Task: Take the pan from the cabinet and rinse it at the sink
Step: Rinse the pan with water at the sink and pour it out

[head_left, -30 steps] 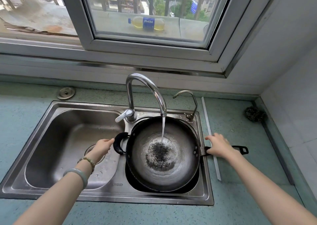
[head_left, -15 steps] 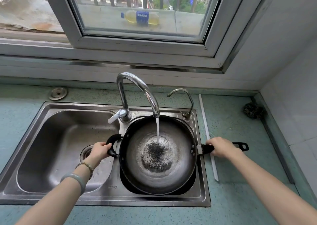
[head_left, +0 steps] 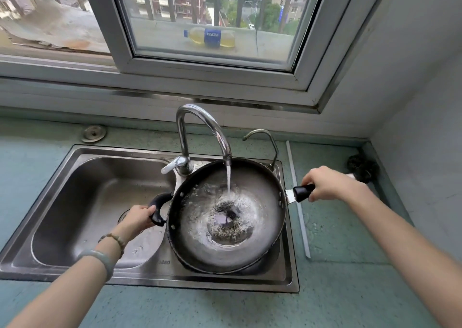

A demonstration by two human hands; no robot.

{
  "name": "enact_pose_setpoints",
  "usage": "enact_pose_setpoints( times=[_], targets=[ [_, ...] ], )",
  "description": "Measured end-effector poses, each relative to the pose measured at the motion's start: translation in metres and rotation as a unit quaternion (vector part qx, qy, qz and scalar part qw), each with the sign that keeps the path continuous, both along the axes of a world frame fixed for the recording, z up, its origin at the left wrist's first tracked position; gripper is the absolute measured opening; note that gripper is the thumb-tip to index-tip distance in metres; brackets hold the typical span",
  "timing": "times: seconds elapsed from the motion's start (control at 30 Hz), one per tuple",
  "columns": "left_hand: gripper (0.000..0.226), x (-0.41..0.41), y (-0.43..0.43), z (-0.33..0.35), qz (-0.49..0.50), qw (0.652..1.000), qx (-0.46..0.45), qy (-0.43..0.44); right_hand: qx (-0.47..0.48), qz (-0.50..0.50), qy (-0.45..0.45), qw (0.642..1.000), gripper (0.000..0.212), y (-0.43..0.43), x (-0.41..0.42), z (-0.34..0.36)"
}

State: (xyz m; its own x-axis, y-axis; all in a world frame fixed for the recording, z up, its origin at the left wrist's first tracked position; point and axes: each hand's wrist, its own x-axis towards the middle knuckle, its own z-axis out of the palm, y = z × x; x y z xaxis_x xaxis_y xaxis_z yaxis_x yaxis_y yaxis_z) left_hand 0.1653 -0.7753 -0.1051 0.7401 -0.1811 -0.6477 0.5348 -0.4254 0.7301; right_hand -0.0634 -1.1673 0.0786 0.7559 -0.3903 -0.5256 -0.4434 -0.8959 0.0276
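Note:
A wide dark pan (head_left: 260,237) hangs over the right basin of the steel double sink (head_left: 75,202), tilted with its right side raised. Water streams from the tall chrome faucet (head_left: 200,127) into the pan and swirls over the blackened patch at its bottom. My left hand (head_left: 140,217) is closed around the pan's short black loop handle on the left. On the right, my right hand (head_left: 327,185) grips the long black handle, lifted above the counter.
A thin second tap (head_left: 265,140) stands behind the pan. A dark scouring ball (head_left: 362,165) lies in the counter's back right corner by the wall. A white strip (head_left: 297,202) runs along the sink's right side. A bottle (head_left: 212,37) lies on the ledge outside the window.
Both hands closed on the handles and lifted the pan, raising its right side. The water in the pan now sloshes and swirls.

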Motion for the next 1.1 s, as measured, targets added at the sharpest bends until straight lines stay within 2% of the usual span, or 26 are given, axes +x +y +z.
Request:
enact_pose_setpoints(
  times=[0.17, 0.27, 0.37, 0.53, 0.67, 0.87, 1.1],
  targets=[
    [0.025, -0.017, 0.007, 0.005, 0.042, 0.998, -0.031, -0.025, -0.073, 0.059, -0.053, 0.994, 0.012, 0.015, -0.013, 0.000],
    [0.025, -0.028, 0.006, 0.022, 0.038, 0.996, -0.034, -0.078, -0.097, 0.060, -0.098, 0.989, 0.017, 0.012, -0.030, -0.021],
    [0.013, -0.034, 0.003, 0.040, 0.009, 0.987, -0.039, -0.155, -0.110, 0.032, -0.124, 0.986, 0.026, 0.007, -0.051, -0.054],
    [0.012, -0.026, 0.005, 0.067, -0.039, 0.970, -0.053, -0.235, -0.044, -0.041, -0.130, 0.990, 0.029, 0.012, -0.072, -0.107],
    [0.005, -0.011, 0.005, 0.080, -0.049, 0.966, -0.044, -0.251, 0.060, -0.087, -0.076, 0.992, 0.042, 0.014, -0.073, -0.128],
    [0.016, -0.007, 0.006, 0.076, -0.012, 0.981, -0.030, -0.193, 0.132, -0.105, -0.032, 0.985, 0.043, 0.010, -0.061, -0.106],
    [0.021, -0.013, 0.024, 0.042, 0.047, 0.997, -0.040, -0.056, 0.107, -0.072, -0.030, 0.991, 0.035, 0.005, -0.036, -0.034]
  ],
)
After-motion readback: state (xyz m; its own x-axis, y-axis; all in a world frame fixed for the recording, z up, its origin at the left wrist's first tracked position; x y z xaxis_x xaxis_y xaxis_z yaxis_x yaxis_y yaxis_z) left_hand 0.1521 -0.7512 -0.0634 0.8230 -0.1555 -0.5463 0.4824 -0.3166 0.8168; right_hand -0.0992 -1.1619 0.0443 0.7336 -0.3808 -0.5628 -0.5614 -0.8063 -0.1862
